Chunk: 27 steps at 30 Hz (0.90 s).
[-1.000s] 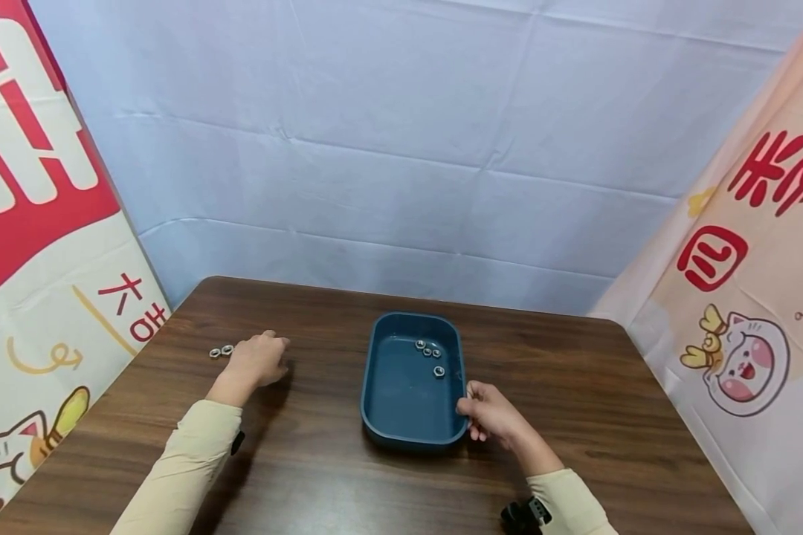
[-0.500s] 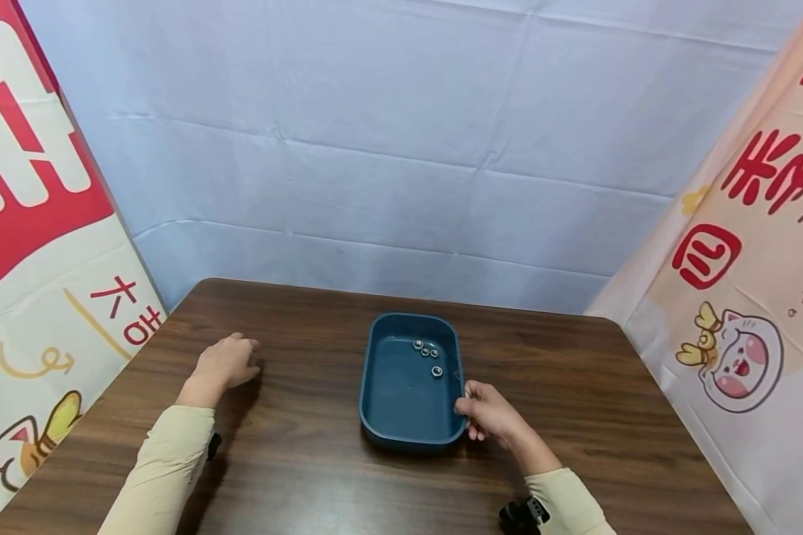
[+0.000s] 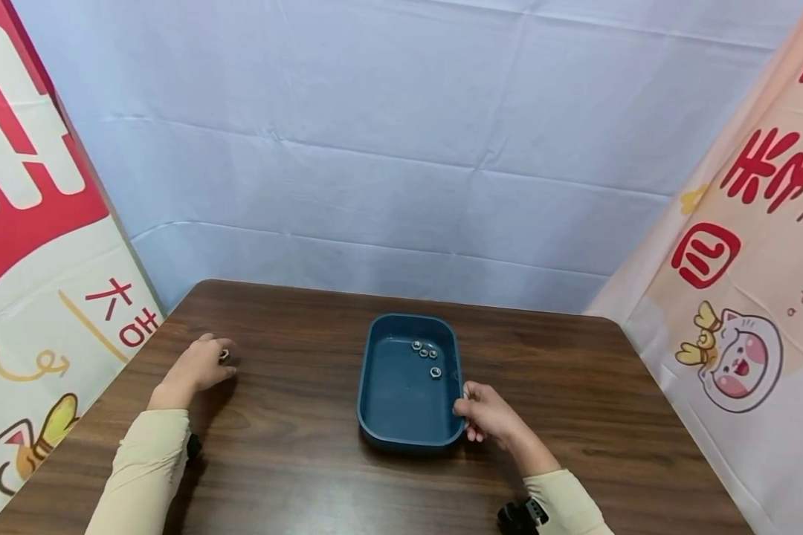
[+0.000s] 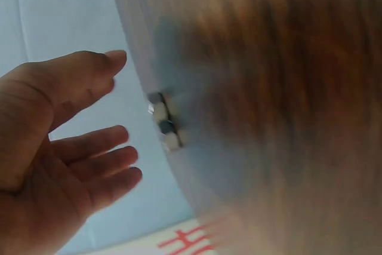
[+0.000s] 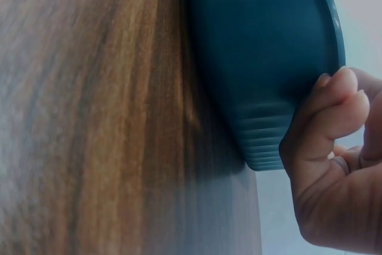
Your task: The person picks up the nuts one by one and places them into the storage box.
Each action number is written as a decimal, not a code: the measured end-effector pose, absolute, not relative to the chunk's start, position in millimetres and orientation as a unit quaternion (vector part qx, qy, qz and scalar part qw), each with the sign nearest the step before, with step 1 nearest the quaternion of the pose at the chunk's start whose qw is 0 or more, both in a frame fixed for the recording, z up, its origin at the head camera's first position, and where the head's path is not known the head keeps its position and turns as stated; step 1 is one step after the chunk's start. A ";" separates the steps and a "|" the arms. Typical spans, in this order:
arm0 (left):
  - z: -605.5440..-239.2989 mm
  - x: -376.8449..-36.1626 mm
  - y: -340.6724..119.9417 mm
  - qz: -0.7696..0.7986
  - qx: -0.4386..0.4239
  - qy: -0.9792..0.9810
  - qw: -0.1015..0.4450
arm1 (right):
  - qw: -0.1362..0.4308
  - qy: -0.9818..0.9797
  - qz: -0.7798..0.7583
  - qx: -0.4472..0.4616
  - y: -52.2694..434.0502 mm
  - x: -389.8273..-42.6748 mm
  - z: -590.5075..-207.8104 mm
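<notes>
Head view: bare counter [image 3: 308,461] lies wide between the hands. Left hand [image 3: 197,368] hangs spread beside two nuts [image 4: 164,125] near the counter's left edge; right hand [image 3: 488,414] pinches the tray [image 3: 401,435] rim (four nuts inside).

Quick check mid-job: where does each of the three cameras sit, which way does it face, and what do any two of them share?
Head: above, facing forward and down; table, blue tray, nuts in tray, both hands and sleeves.
Left wrist: beside left hand, facing two nuts; open palm shows.
Right wrist: low, facing tray wall; right hand at rim.
Shared: head and right wrist show the tray.
</notes>
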<state>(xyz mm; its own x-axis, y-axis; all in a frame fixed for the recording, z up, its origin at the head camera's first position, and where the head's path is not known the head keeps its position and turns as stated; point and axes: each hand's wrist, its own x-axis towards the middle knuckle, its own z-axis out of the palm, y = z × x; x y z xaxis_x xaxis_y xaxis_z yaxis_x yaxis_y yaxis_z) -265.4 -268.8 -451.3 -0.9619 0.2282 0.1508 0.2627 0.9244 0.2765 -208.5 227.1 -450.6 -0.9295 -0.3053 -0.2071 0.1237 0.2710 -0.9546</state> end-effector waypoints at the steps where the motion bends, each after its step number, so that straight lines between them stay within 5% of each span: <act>1: -453.7 -266.6 -272.6 -0.163 -0.126 -0.977 0.064 | 0.179 0.777 -0.601 -0.059 227.2 -208.5 -450.6; 7: -463.1 -271.8 -291.5 -0.235 -0.110 -0.963 0.076 | 0.180 0.774 -0.605 -0.057 226.5 -208.5 -450.8; 27: -464.5 -273.6 -321.4 -0.363 0.028 -0.931 -0.025 | 0.175 0.774 -0.606 -0.053 227.0 -205.2 -448.7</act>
<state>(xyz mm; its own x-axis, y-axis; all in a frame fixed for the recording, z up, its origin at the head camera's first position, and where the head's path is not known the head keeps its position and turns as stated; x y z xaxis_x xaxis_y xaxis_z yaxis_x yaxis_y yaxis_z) -273.6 -321.4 -464.5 -0.9972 -0.0328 -0.0671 -0.0696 0.7344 0.6751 -205.2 227.0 -448.7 -0.9330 -0.2940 -0.2076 0.1313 0.2589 -0.9569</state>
